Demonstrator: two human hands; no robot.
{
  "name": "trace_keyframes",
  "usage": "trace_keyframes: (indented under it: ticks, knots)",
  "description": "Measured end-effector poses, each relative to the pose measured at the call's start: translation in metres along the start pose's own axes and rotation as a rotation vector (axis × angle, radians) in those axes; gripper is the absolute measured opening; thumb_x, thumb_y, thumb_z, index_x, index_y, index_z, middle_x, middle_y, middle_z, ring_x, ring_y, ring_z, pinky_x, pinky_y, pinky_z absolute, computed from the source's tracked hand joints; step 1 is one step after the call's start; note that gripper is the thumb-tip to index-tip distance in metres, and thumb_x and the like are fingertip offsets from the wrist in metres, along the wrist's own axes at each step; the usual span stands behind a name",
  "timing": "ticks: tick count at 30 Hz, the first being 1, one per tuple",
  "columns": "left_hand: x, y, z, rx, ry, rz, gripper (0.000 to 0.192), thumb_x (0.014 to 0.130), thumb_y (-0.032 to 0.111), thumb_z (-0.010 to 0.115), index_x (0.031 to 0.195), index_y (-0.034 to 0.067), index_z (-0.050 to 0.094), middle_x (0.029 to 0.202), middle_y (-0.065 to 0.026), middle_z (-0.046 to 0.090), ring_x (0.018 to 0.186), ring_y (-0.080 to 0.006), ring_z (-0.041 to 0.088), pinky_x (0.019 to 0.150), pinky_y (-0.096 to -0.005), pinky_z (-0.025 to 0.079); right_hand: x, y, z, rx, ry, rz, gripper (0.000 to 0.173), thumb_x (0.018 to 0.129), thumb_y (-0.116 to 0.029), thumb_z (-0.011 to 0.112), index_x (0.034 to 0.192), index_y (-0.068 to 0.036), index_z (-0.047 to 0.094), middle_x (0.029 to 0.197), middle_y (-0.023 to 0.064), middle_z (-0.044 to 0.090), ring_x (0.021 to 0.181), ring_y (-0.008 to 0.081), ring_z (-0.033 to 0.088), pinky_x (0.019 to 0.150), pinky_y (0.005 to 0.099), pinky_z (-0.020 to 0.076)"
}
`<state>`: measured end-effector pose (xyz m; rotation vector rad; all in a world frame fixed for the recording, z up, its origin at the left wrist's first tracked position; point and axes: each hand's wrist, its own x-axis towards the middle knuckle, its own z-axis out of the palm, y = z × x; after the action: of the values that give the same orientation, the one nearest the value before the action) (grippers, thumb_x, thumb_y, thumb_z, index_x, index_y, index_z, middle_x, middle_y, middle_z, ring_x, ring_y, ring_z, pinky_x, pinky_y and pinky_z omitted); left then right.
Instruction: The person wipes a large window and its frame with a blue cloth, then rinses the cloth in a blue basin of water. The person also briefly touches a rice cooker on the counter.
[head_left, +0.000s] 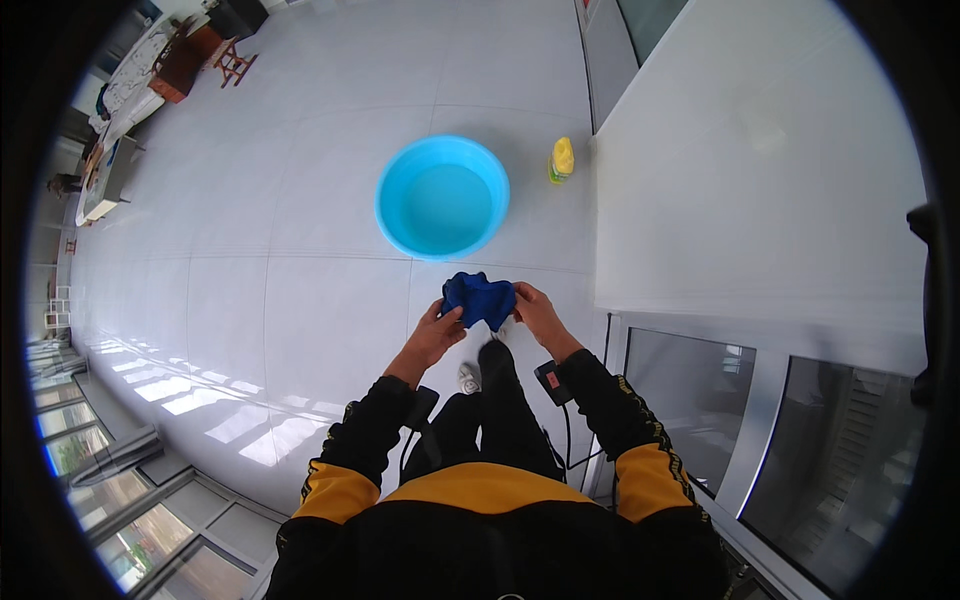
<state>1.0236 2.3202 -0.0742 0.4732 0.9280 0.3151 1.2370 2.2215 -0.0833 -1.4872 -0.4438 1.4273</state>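
A crumpled dark blue cloth (480, 300) hangs between my two hands, in front of my legs. My left hand (437, 332) grips its left edge, thumb on top. At the cloth's right edge, the fingers of my right hand (537, 310) pinch the fabric. Just beyond the cloth, a round light-blue plastic basin (390, 232) stands on the floor, with what looks like water in it. A yellow plastic bottle (561, 160) with a label stands to the right of the basin, near the wall.
Grey floor tiles (337, 187) surround the basin. A white wall (750, 165) and a framed glass door (690, 397) run along the right. At the far upper left are a wooden stool (232, 63) and a low table (109, 184). Windows (150, 532) line the lower left.
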Motion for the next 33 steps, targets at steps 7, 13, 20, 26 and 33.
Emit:
trace_keyframes:
  ticks: [7, 13, 20, 26, 33]
  knots:
    - [0.127, 0.076, -0.050, 0.130, 0.150, 0.030, 0.032, 0.091, 0.022, 0.067, 0.114, 0.006, 0.051, 0.090, -0.0057, 0.062, 0.069, -0.0112, 0.056, 0.059, -0.0246, 0.046, 0.146, -0.020, 0.007, 0.160, 0.009, 0.219, 0.019, 0.096, -0.022, 0.054, 0.102, -0.006, 0.061, 0.075, 0.0010, 0.062, 0.060, 0.0075, 0.051, 0.056, 0.0222, 0.0378]
    - [0.220, 0.100, -0.081, 0.110, 0.237, -0.065, 0.041, 0.091, 0.019, 0.066, 0.125, 0.004, 0.048, 0.086, -0.0088, 0.066, 0.056, -0.0094, 0.051, 0.052, -0.0236, 0.042, 0.241, -0.006, -0.002, 0.191, 0.077, 0.366, 0.024, 0.095, -0.026, 0.056, 0.103, -0.005, 0.060, 0.077, 0.0027, 0.064, 0.063, 0.0094, 0.062, 0.048, 0.0220, 0.0340]
    - [0.331, 0.087, -0.152, 0.105, 0.499, -0.048, 0.031, 0.094, 0.016, 0.062, 0.118, 0.003, 0.049, 0.084, -0.0119, 0.065, 0.053, -0.0110, 0.051, 0.044, -0.0260, 0.039, 0.358, 0.053, -0.004, 0.247, 0.413, 0.425, 0.032, 0.094, -0.033, 0.059, 0.114, -0.009, 0.054, 0.097, 0.0001, 0.059, 0.074, 0.0141, 0.067, 0.046, 0.0227, 0.0326]
    - [0.424, 0.066, -0.228, 0.321, 0.486, -0.075, 0.026, 0.094, 0.013, 0.059, 0.115, 0.002, 0.050, 0.082, -0.0118, 0.065, 0.053, -0.0124, 0.053, 0.043, -0.0275, 0.040, 0.446, 0.143, -0.028, 0.320, 0.556, 0.466, 0.024, 0.094, -0.031, 0.059, 0.106, -0.010, 0.051, 0.098, 0.0013, 0.054, 0.076, 0.0144, 0.067, 0.046, 0.0245, 0.0316]
    - [0.520, 0.039, -0.295, 0.482, 0.496, -0.133, 0.039, 0.093, 0.011, 0.057, 0.131, 0.005, 0.048, 0.103, -0.0157, 0.064, 0.079, -0.0190, 0.065, 0.057, -0.0336, 0.048, 0.517, 0.252, -0.051, 0.057, 0.423, 0.334, 0.038, 0.100, -0.026, 0.050, 0.128, 0.000, 0.049, 0.104, 0.0057, 0.057, 0.095, 0.0174, 0.063, 0.057, 0.0326, 0.0383]
